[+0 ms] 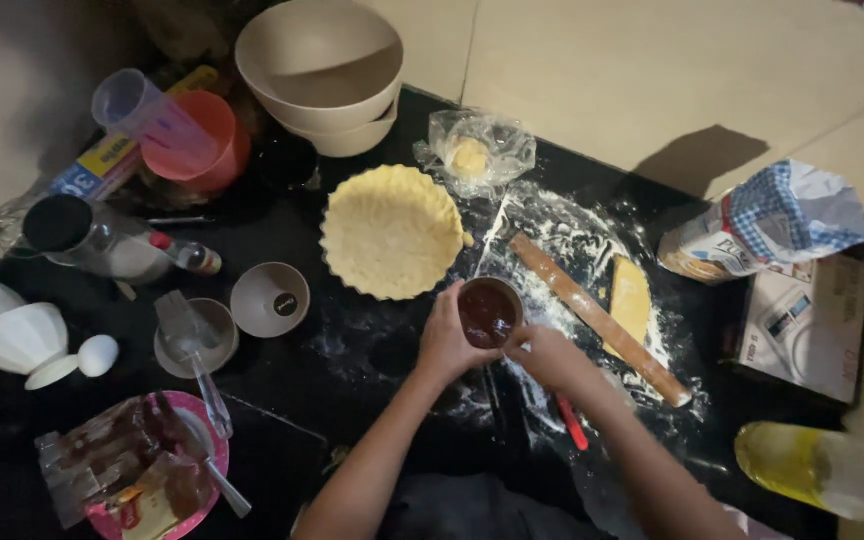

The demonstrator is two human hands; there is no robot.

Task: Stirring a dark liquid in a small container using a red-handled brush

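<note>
A small cup point(489, 312) of dark filling sits gripped between both hands, just below the crimped pie shell point(392, 232). The left hand point(444, 340) wraps its side; the right hand point(544, 352) pinches the rim (rolling pin point(600, 320) just beside).

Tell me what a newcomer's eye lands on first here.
The pale fluted pastry shell at centre, bright against the black surface. Just below it, the left hand and right hand hold a small cup of dark filling. To the right, a rolling pin lies across spilled flour.
</note>
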